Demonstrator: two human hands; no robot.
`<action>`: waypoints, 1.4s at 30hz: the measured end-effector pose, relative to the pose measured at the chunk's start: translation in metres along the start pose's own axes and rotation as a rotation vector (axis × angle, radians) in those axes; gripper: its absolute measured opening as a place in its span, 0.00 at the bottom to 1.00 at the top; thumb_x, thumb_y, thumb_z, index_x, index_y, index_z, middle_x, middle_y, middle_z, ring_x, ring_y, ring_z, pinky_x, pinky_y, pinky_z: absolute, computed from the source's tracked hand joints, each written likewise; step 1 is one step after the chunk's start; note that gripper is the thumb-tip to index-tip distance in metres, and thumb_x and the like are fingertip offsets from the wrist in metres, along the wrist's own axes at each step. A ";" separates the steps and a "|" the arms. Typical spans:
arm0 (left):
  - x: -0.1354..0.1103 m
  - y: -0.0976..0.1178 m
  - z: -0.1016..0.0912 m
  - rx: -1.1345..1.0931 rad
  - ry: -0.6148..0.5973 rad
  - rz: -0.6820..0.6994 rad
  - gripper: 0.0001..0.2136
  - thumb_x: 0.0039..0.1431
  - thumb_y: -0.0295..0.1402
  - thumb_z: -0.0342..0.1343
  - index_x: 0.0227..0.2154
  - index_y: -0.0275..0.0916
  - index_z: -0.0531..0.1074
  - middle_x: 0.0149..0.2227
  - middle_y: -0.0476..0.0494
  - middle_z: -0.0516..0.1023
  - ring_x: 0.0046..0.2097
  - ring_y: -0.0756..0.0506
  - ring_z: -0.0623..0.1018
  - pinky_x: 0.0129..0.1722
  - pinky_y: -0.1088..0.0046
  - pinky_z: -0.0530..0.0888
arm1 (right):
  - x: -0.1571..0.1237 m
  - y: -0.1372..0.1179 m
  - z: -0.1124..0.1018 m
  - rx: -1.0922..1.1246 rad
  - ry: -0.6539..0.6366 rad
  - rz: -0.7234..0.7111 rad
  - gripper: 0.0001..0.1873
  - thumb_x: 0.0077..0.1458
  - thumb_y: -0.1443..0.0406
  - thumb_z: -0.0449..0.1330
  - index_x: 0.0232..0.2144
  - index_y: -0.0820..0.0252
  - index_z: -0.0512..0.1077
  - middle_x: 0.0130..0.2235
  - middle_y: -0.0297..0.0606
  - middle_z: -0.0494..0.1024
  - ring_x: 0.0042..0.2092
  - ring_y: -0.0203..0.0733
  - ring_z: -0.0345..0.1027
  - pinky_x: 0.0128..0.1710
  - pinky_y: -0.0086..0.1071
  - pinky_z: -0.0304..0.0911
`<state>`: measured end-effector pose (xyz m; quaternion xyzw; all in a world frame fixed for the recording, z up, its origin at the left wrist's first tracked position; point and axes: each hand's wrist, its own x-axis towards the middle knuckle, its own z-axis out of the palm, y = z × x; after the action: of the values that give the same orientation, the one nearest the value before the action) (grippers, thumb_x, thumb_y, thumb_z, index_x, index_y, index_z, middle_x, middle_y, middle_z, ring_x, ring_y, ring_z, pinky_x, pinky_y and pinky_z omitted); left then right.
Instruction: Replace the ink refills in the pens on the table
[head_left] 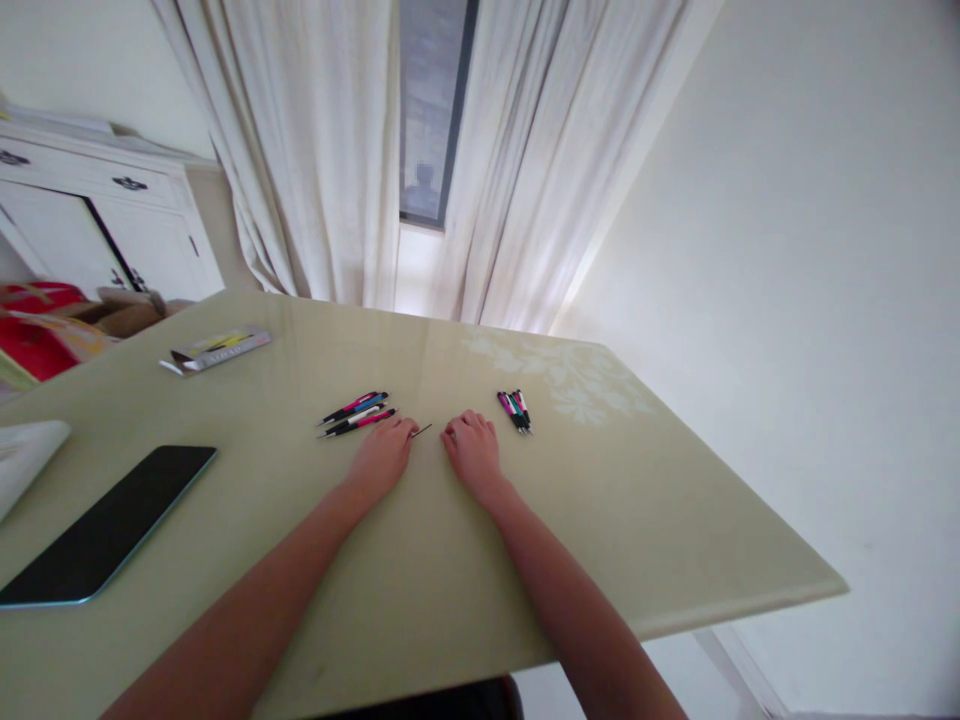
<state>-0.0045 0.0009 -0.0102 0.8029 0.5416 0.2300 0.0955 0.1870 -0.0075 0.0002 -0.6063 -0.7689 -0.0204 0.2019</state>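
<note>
Both of my hands rest on the pale green table (637, 520), close together near its middle. My left hand (384, 455) is curled, and a thin dark stick (422, 430), perhaps a pen refill, pokes out from its fingertips. Just left of that hand lie several pens (357, 413) with pink, blue and black barrels. My right hand (471, 445) is curled too, knuckles up; what its fingers hold, if anything, is hidden. A small bundle of pink and black pens (514, 411) lies just to its right.
A dark tablet (105, 528) lies flat at the near left. A grey and yellow pen box (217, 349) sits at the far left. A white object (26, 450) pokes in at the left edge. Curtains (315, 150), a window and a white cabinet (97, 215) stand behind.
</note>
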 end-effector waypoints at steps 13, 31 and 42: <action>0.001 -0.011 0.006 0.100 -0.016 0.059 0.10 0.66 0.25 0.46 0.38 0.38 0.73 0.43 0.34 0.73 0.50 0.33 0.72 0.51 0.54 0.69 | -0.008 0.015 -0.007 0.364 -0.013 -0.025 0.04 0.65 0.68 0.61 0.40 0.58 0.76 0.38 0.37 0.80 0.41 0.42 0.71 0.45 0.33 0.61; 0.001 -0.020 0.017 0.062 0.027 0.129 0.07 0.69 0.28 0.47 0.39 0.37 0.70 0.42 0.38 0.73 0.48 0.37 0.71 0.50 0.57 0.68 | -0.008 0.016 -0.004 0.493 0.022 -0.049 0.07 0.63 0.71 0.59 0.38 0.58 0.77 0.37 0.37 0.76 0.39 0.38 0.71 0.44 0.32 0.64; 0.000 -0.019 0.018 0.051 0.042 0.127 0.07 0.68 0.27 0.47 0.39 0.37 0.71 0.42 0.38 0.73 0.47 0.36 0.71 0.48 0.58 0.68 | -0.008 0.013 -0.004 0.512 0.050 -0.028 0.06 0.61 0.73 0.60 0.37 0.60 0.76 0.37 0.36 0.74 0.36 0.37 0.70 0.43 0.31 0.64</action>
<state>-0.0115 0.0103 -0.0334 0.8328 0.4971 0.2387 0.0488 0.2019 -0.0129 -0.0017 -0.5239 -0.7524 0.1571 0.3672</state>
